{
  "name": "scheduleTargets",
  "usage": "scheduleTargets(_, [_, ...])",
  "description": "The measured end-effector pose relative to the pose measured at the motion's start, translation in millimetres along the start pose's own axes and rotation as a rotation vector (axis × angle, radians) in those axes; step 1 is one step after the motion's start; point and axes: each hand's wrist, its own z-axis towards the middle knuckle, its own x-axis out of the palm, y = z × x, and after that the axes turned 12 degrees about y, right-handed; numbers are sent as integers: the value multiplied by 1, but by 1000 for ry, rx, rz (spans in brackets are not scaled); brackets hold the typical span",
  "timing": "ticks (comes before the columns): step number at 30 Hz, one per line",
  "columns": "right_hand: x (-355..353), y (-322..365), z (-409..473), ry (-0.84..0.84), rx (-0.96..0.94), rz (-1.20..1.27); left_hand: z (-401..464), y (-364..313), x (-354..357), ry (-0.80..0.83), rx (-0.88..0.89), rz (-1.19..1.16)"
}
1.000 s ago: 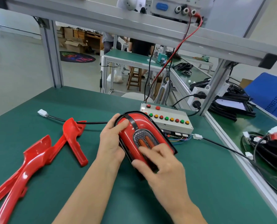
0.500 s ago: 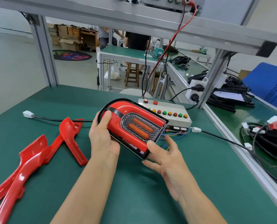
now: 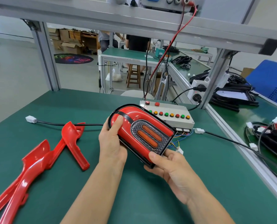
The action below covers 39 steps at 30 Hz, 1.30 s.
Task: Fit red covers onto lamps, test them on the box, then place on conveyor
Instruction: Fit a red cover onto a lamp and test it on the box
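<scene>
Red-covered lamp in black frame gripped by left hand and right hand, hiding grey button box front; loose red plastic covers lay left.

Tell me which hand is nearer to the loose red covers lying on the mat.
Left. The left hand grips the lamp at its rounded end, just right of the red covers. The right hand holds the lamp's square end, farther right, away from the covers.
</scene>
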Motion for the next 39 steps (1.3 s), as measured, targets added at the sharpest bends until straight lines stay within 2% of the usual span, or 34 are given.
scheduleTargets(11, [9,-7,2,-151,-62,-145,2,2,-4,-12,14,-1])
scheduleTargets(16, [7,-7,3,-128,-112,-134,0,-2,2,76,63,-3])
scheduleTargets(19, [6,-6,6,-124,-144,-125,-7,4,11,142,28,-60])
scheduleTargets(23, [-6,2,5,-155,-149,-177,-16,17,21,287,-39,19])
scheduleTargets(25, [-17,13,1,-264,-130,-367,-14,16,20,321,-46,37])
scheduleTargets(26, [-24,18,-1,-371,-149,-437,-13,14,18,331,-50,50])
scheduleTargets(28, [-37,26,-3,-540,-269,-463,-11,11,14,357,-63,84])
scheduleTargets(29, [-42,29,-3,-557,-331,-412,-11,10,13,377,-74,99])
scheduleTargets(31, [-46,33,-3,-448,-403,-227,-12,11,12,411,-103,102])
scheduleTargets(33, [-49,33,-3,-249,-376,-43,-14,13,13,481,-133,122])
scheduleTargets(36, [-46,33,-9,42,-253,37,-18,18,16,613,-176,192])
scheduleTargets(39, [-52,33,-13,207,-205,83,-18,22,18,662,-191,233])
